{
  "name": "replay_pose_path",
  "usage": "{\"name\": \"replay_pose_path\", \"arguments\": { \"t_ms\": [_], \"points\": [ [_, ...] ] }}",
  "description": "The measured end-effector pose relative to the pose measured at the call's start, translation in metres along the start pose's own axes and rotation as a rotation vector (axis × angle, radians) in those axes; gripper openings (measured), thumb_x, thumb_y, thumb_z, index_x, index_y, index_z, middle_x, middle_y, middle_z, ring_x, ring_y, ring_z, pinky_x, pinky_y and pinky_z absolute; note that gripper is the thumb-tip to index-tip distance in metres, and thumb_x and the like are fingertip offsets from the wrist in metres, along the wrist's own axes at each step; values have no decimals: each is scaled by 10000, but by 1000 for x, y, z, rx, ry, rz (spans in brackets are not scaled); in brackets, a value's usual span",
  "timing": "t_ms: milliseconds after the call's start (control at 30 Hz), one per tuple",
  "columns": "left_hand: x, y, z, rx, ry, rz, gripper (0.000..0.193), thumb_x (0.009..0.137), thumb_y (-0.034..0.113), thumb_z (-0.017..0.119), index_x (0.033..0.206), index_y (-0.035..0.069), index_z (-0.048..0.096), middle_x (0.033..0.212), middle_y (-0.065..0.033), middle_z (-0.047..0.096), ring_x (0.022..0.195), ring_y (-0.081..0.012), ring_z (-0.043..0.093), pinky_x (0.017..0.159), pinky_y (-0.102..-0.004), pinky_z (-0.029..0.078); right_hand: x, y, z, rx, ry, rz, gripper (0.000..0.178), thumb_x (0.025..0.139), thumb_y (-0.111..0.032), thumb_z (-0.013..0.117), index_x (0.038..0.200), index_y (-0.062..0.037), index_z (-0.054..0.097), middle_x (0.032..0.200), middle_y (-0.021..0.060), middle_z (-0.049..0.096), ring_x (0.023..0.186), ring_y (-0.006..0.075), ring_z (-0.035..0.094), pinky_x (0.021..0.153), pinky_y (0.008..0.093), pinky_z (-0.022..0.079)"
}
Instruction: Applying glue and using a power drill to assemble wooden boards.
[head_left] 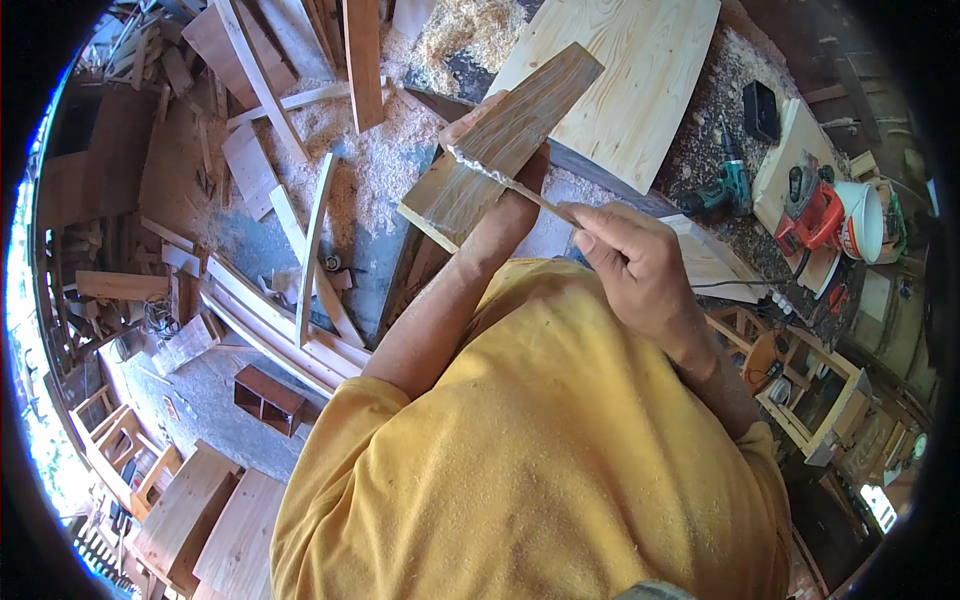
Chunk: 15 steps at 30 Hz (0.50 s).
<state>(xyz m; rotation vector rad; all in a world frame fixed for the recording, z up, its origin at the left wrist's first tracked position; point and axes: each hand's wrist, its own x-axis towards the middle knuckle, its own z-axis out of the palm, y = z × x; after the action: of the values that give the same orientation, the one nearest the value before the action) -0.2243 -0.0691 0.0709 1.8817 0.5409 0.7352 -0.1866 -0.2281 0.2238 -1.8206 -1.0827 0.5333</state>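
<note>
My left hand [474, 119] grips a narrow brown wooden board [535, 98] from beneath. Its fingers curl over the far edge, while the palm is hidden under the wood. Pale, wet-looking streaks run along the board's upper face. In my right hand [640, 270] a thin wooden stick [540, 200] is pinched between thumb and fingers. White paste [480, 168], like glue, coats the stick's far end, which lies across the board's face.
Beyond the board lies a wide pale wood panel [630, 80] on the bench. A green cordless drill [725, 180], a red power tool [808, 210] and a white tub [860, 222] stand right. Wood strips [315, 245] and shavings [365, 165] lie left; a small brown box [268, 400] sits lower left.
</note>
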Motion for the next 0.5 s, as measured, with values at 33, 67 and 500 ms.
{"name": "replay_pose_path", "arguments": {
  "t_ms": [33,67,500],
  "points": [
    [1,-1,-1,34,-30,-23,362,877,205,615,1206,66,562,1221,-122,562,1138,-260,499,1008,-393,338,1,-1,-1,-45,25,20,234,856,-28,600,1075,53,620,828,163,630,707,237,624,609,321,497],
    [2,0,-3,69,-61,-46,367,876,208,617,1210,67,561,1229,-122,557,1145,-258,495,1013,-392,333,-1,-5,-1,-45,25,23,234,856,-28,600,1075,53,620,828,163,630,707,237,624,609,321,497],
    [19,19,-3,-90,107,52,373,820,131,642,1164,32,539,1191,-133,542,1111,-253,498,948,-368,389,3,-9,-11,9,-125,-104,216,857,-51,607,1057,23,644,833,157,638,705,234,633,602,310,505]
  ]
}}
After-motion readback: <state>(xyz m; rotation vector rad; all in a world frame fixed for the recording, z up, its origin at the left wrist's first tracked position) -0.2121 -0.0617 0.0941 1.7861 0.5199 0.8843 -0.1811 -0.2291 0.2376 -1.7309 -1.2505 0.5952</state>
